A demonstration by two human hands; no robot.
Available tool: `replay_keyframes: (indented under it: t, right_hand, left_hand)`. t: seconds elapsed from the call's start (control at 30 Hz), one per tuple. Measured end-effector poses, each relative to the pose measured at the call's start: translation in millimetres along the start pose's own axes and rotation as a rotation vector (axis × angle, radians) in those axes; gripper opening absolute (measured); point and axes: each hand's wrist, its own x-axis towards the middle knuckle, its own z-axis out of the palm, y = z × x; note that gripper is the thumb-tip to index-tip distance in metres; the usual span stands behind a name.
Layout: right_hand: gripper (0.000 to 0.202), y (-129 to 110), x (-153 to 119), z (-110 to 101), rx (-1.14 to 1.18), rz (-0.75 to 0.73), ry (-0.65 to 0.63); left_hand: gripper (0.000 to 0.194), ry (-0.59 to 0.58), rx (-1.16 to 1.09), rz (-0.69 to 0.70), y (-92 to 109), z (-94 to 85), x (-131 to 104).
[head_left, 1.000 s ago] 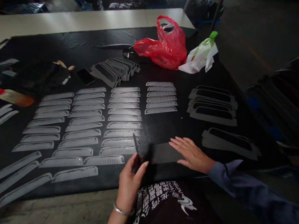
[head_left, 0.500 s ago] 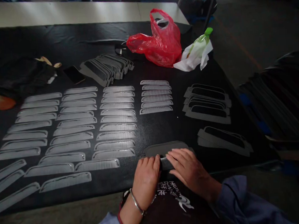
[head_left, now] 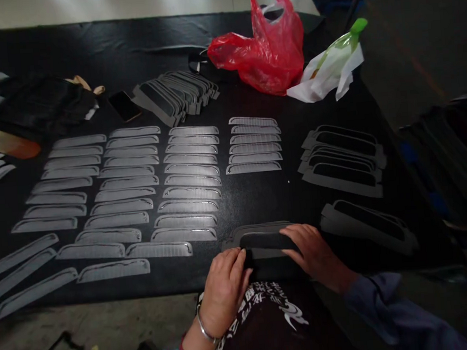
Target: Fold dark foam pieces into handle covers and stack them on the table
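A flat dark grey piece point(head_left: 264, 240) with a long rounded-edge panel lies at the table's near edge, over more grey pieces that show behind it. My left hand point(head_left: 225, 282) is at its left end, fingers close together and bent, the thumb low beside them. At the right end, my right hand point(head_left: 313, 252) has its fingertips on the far side and its thumb by the near edge, with the piece between them. The fingers' undersides are hidden. To the left, pale grey curved strips point(head_left: 185, 206) lie in several columns.
Overlapping grey pieces lie at right point(head_left: 340, 162), with a smaller pile point(head_left: 367, 227) nearer. Farther back are a fanned grey stack point(head_left: 178, 96), a phone point(head_left: 123, 106), a red plastic bag point(head_left: 265, 50) and a white-and-green bag point(head_left: 332, 72). An orange-ended bottle point(head_left: 11, 143) lies far left.
The narrow, folded-looking piece between my hands now lies spread flat. My hands have moved apart towards its two ends. The view has shifted a little.
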Motion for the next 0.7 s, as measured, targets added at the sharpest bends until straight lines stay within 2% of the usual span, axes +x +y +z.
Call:
replay_keyframes:
  t: [0.33, 0.7]
  right_hand:
    - [0.032, 8, 10, 11, -0.003, -0.016, -0.031]
    - [0.033, 8, 13, 17, -0.058, -0.012, -0.064]
  left_hand:
    - [0.041, -0.086, 0.045, -0.110, -9, 21.9, -3]
    - [0.046, -0.169, 0.085, -0.164, -13, 29.3, -2]
